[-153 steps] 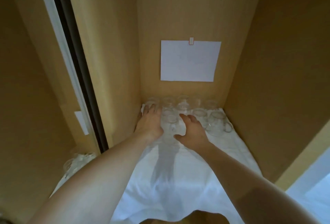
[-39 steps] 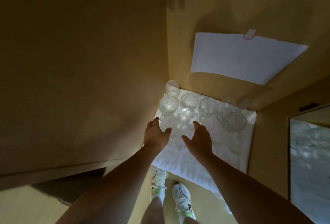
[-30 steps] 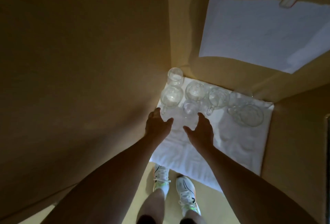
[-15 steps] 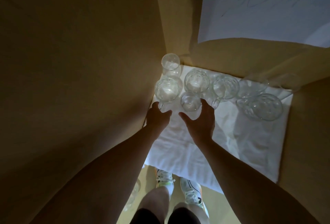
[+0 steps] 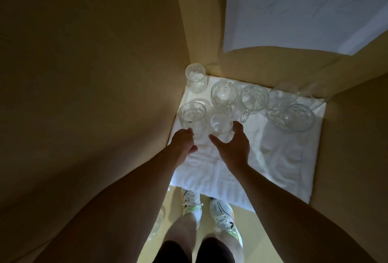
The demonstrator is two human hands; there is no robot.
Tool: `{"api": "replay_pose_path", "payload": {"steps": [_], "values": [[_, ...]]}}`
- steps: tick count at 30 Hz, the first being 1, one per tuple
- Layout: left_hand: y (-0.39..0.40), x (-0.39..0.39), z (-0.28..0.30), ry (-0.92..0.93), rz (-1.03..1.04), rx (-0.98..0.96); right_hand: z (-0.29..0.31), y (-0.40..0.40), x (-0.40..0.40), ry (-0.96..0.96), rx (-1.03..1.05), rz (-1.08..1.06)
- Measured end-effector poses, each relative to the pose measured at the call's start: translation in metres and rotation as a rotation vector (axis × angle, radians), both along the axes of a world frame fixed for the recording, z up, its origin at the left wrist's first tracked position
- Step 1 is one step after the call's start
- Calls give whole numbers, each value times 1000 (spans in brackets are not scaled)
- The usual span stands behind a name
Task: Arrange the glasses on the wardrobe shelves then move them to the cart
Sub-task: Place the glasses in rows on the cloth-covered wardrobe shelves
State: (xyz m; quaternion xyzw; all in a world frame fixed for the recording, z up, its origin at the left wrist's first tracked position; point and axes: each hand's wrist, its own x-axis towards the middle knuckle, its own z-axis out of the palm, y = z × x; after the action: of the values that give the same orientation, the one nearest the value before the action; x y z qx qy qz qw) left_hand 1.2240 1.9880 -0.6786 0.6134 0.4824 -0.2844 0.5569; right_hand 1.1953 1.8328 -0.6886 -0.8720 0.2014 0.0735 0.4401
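Several clear glasses and handled mugs stand at the back of a wardrobe shelf on a white cloth [image 5: 279, 162]. My left hand [image 5: 184, 143] holds the near side of a dimpled mug [image 5: 192, 115] by the left wall, apparently at its handle. My right hand [image 5: 233, 146] curls thumb and fingers round a small glass [image 5: 221, 124] beside it. Behind them stand a tall glass [image 5: 195, 75] in the corner and two mugs [image 5: 224, 93] [image 5: 254, 97]. A wide mug [image 5: 298, 118] sits at the right.
Wooden wardrobe walls close in on the left [image 5: 100, 78] and right [image 5: 354, 137]. A white paper sheet [image 5: 304, 6] hangs on the back wall. The cloth's front half is bare. Below the shelf edge are my shoes [image 5: 222, 212] and a dim glass [image 5: 157, 220].
My head has leaned further in over the shelf. Both hands moved forward from the bare cloth; the left reached the dimpled mug and the right closed round the small glass.
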Motion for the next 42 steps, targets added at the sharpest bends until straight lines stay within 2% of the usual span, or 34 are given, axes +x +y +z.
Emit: {"api": "replay_pose_path", "payload": {"steps": [6,11,16,22,28,37,42], "values": [[-3,-8,71,-23,-5,-44,60,-10,-7,-41,12,-20],[-9,-7,153,-103,-36,-53,129,-20,-3,-163,9,-21],[-15,-16,238,-255,-31,-56,198,-27,0,-228,18,-66],[-21,-25,325,-429,-53,-53,277,-25,-4,-421,7,-69],[-16,-37,395,-561,-73,-6,342,-24,-8,-525,65,-107],[-12,-84,491,-752,-219,-70,438,-21,-47,-714,198,-167],[-11,-124,532,-874,-163,-122,483,-20,-89,-800,208,-157]]}}
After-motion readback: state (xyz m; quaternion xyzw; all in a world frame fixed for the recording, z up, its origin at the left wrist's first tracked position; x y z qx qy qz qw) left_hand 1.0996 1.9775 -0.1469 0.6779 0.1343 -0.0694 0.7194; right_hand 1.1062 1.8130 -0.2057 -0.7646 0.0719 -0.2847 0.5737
